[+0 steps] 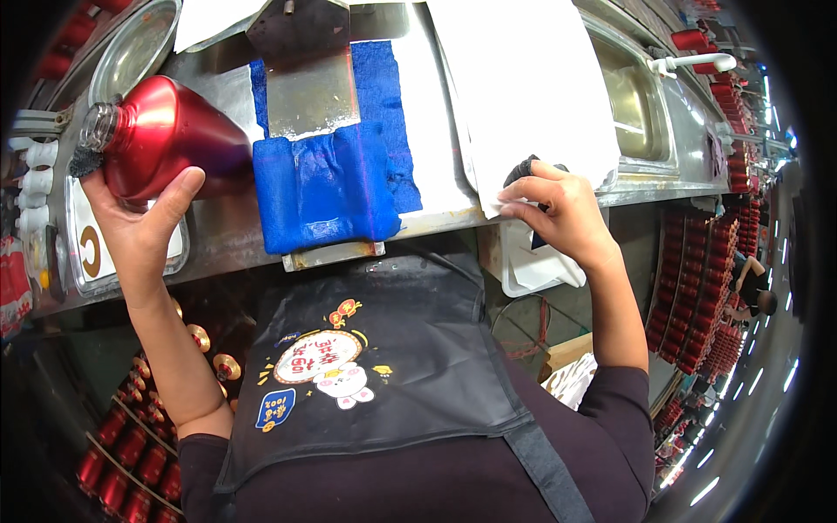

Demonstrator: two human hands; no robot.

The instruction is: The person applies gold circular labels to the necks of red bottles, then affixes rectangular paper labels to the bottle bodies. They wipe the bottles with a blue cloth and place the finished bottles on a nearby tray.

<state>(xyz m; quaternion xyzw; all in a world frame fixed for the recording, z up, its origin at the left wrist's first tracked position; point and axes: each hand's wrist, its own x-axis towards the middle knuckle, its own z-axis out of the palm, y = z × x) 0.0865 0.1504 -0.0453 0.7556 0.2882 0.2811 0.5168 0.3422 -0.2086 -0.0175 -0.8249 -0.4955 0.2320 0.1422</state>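
Note:
My left hand is closed round a glossy red bottle with a clear glass neck. The bottle lies tilted, its neck pointing left, above the left part of the metal bench. At the right, my right hand pinches the near corner of a large white sheet at the bench edge. Dark coverings show on some fingertips of both hands. Between the hands, a folded blue cloth wraps the near end of a metal plate fixture.
A clear tray with a printed white sheet sits at the left bench edge. A sink basin with a white tap is at the right. Racks of red bottles stand beyond. Another person is far right.

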